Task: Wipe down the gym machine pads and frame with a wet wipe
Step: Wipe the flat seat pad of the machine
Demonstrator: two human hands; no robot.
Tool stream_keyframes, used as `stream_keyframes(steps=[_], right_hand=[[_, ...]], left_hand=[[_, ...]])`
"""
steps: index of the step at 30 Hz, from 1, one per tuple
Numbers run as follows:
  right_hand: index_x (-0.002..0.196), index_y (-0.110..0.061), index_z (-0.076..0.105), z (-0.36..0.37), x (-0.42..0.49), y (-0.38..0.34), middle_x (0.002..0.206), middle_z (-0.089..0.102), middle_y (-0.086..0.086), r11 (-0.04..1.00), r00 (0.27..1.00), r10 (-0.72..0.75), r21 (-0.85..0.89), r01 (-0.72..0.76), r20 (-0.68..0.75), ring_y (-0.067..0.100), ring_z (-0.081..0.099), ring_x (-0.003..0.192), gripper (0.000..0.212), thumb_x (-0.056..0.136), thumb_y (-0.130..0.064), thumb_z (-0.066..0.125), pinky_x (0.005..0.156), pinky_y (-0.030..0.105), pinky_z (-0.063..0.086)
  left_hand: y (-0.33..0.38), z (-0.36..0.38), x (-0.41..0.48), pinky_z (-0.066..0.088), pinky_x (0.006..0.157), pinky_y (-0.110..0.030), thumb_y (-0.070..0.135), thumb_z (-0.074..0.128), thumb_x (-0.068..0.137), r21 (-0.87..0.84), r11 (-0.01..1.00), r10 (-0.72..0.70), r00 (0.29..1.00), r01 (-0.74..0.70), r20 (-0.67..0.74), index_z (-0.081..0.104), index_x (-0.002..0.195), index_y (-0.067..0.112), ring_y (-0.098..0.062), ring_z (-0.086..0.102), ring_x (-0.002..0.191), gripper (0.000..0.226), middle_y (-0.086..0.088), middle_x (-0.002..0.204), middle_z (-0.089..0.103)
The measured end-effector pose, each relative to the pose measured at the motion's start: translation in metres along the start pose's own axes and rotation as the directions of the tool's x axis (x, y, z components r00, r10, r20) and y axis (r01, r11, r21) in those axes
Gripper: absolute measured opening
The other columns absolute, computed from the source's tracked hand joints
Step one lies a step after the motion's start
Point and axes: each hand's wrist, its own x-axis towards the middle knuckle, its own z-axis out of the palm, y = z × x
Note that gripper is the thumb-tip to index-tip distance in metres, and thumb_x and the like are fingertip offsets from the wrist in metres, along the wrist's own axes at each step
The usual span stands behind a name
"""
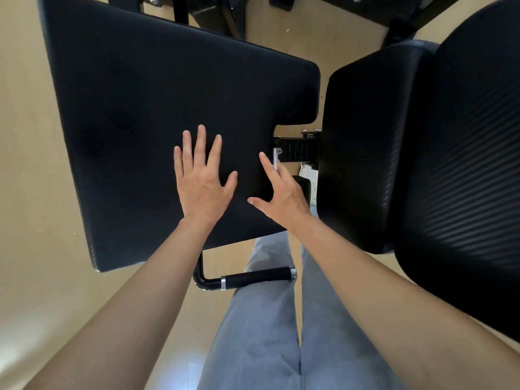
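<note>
A large black seat pad point(146, 108) of the gym machine fills the left and middle of the head view. My left hand point(201, 181) lies flat on its near right part, fingers spread, holding nothing. My right hand point(278, 190) hovers at the pad's right edge with thumb and forefinger apart and nothing in it. To the right stand a smaller black pad point(363, 142) and a tall ribbed back pad point(461, 170). A black frame bracket point(298, 149) joins the pads. No wet wipe is in view.
A black handle with metal rings point(253, 277) juts out below the seat pad, just above my grey trouser legs point(264, 333). Tan wooden floor point(25, 164) lies to the left. More black machine frame point(213, 15) stands at the top.
</note>
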Motion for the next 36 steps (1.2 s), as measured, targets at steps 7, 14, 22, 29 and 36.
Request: stream_keyframes(steps=[7, 14, 22, 29, 36], right_hand=[[0.145, 0.000, 0.049, 0.006, -0.020, 0.016, 0.118, 0.061, 0.018, 0.944, 0.965, -0.212, -0.288, 0.162, -0.153, 0.033, 0.060, 0.105, 0.071, 0.088, -0.030, 0.077, 0.095, 0.044, 0.053], [0.157, 0.001, 0.020, 0.016, -0.040, 0.017, 0.164, 0.021, 0.022, 0.913, 0.992, 0.100, -0.389, -0.122, -0.077, 0.035, 0.016, 0.155, 0.073, 0.105, -0.047, 0.039, 0.128, 0.046, 0.012], [0.160, 0.000, -0.004, 0.043, -0.053, -0.001, 0.167, -0.001, 0.027, 0.873, 0.868, 0.475, -0.044, -0.485, -0.144, 0.037, 0.002, 0.156, 0.099, 0.099, -0.064, 0.041, 0.127, 0.046, 0.007], [0.161, -0.006, 0.003, 0.058, -0.077, 0.018, 0.167, 0.014, 0.018, 0.780, 0.790, 0.601, 0.305, -0.547, -0.121, 0.032, 0.021, 0.154, 0.108, 0.090, -0.062, 0.063, 0.123, 0.046, 0.029], [0.127, -0.018, 0.059, 0.071, -0.101, 0.038, 0.116, 0.069, 0.001, 0.432, 0.701, 0.710, 0.746, -0.506, 0.064, 0.017, 0.065, 0.112, 0.052, 0.087, -0.048, 0.073, 0.105, 0.042, 0.052]], left_hand=[[0.004, 0.002, -0.003, 0.008, 0.128, -0.052, 0.046, 0.057, 0.095, -0.001, 1.000, -0.013, 1.000, 0.013, 0.004, 0.033, 0.159, 0.020, -0.035, 0.009, 0.158, 0.074, -0.010, 0.171, 0.017], [0.009, 0.005, -0.015, 0.007, 0.128, -0.054, 0.048, 0.055, 0.095, 0.026, 1.000, -0.010, 0.999, 0.009, 0.036, 0.029, 0.161, 0.021, -0.038, 0.006, 0.158, 0.076, -0.011, 0.171, 0.012], [0.016, 0.010, -0.045, 0.007, 0.127, -0.055, 0.052, 0.055, 0.094, 0.057, 0.998, 0.013, 0.996, -0.019, 0.089, 0.025, 0.162, 0.022, -0.039, 0.004, 0.158, 0.080, -0.011, 0.172, 0.008], [0.012, 0.018, -0.070, 0.009, 0.127, -0.054, 0.053, 0.055, 0.093, 0.058, 0.998, 0.033, 0.996, -0.038, 0.084, 0.029, 0.161, 0.022, -0.037, 0.007, 0.158, 0.079, -0.010, 0.172, 0.012], [-0.002, 0.017, -0.113, 0.012, 0.126, -0.057, 0.059, 0.057, 0.091, 0.095, 0.995, 0.028, 0.996, -0.036, 0.084, 0.032, 0.159, 0.025, -0.035, 0.011, 0.158, 0.081, -0.011, 0.171, 0.015]])
